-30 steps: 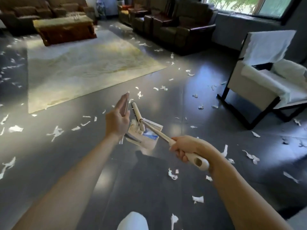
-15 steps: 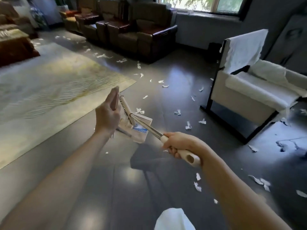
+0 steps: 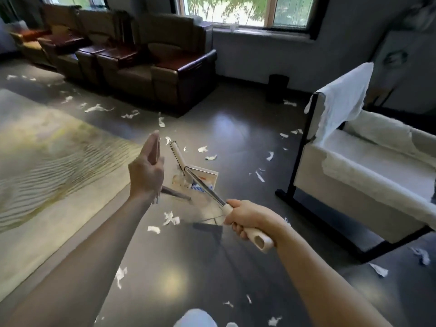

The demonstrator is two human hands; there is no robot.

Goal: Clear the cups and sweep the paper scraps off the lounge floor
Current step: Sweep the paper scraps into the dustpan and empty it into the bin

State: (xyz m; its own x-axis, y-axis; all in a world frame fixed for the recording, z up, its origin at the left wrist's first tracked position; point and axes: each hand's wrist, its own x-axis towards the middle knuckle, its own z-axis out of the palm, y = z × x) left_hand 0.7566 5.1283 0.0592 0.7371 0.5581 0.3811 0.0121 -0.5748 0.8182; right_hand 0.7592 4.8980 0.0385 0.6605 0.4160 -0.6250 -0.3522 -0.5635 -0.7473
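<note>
My right hand [image 3: 245, 219] grips the cream grip of a long-handled broom [image 3: 200, 185]. Its metal shaft runs up and left to a small brush head [image 3: 175, 153] held above the floor. My left hand [image 3: 147, 171] holds the slim upright handle of a dustpan [image 3: 203, 179], whose pale pan hangs behind the broom shaft with some scraps in it. White paper scraps [image 3: 171, 219] lie scattered over the dark glossy floor around both hands. I see no cups.
A pale rug [image 3: 47, 156] covers the floor on the left. Brown leather armchairs [image 3: 165, 74] line the back wall under the window. A white armchair on a black frame [image 3: 354, 161] stands at the right, a small black bin [image 3: 278, 88] behind it.
The view has swung to the right: the rug and the wooden table slid left, the white armchair came closer. Both hands keep the same hold on the broom and the dustpan.
</note>
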